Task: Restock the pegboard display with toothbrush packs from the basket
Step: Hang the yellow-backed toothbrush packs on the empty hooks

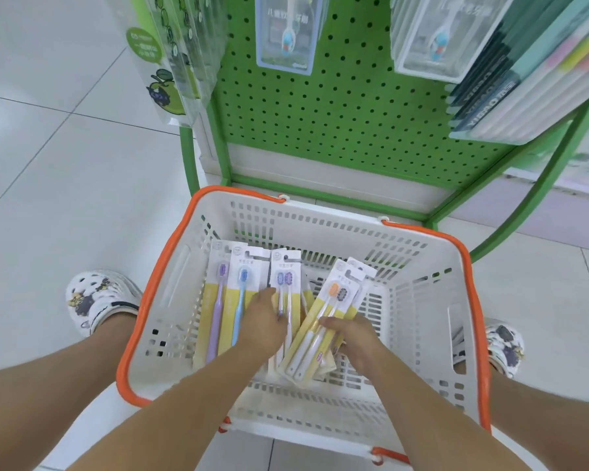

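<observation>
Nearest, both forearms reach down into a white slatted basket (pixel 419 300) with orange handles (pixel 150 300), sitting on the pale tiled floor (pixel 48 164) between two white clogs with charms, left clog (pixel 96 300) and right clog (pixel 504 348). Left hand (pixel 262 321) lies on the toothbrush packs at basket centre, fingers curled down onto a double pack with two purple brush heads (pixel 284 280); whether that grip pinches it or only rests on it, can't tell. Right hand (pixel 354 338) grip is closed round the lower end of a tilted double pack (pixel 323 321), orange and dark heads, white handles, thumb over the front; the pack leans up to the right with another pack of the same kind just behind it. Left of the hands, a single purple brush pack (pixel 218 300) and a single blue brush pack (pixel 240 300) lie side by side, tops toward the far wall of the basket. All packs have white card tops with a hang slot and yellow lower halves under clear blisters. Beyond the basket stands the green pegboard (pixel 337 113) on a green tube frame (pixel 187 158), touching or just behind the far rim. Lower board is bare holes; higher up hang two clear packs with blue-headed brushes, one centre (pixel 286 35) and a stack to the right (pixel 432 32). Green cartoon-apple packs (pixel 170 56) hang at far left, a row of teal and pastel boxes (pixel 531 76) at far right.
</observation>
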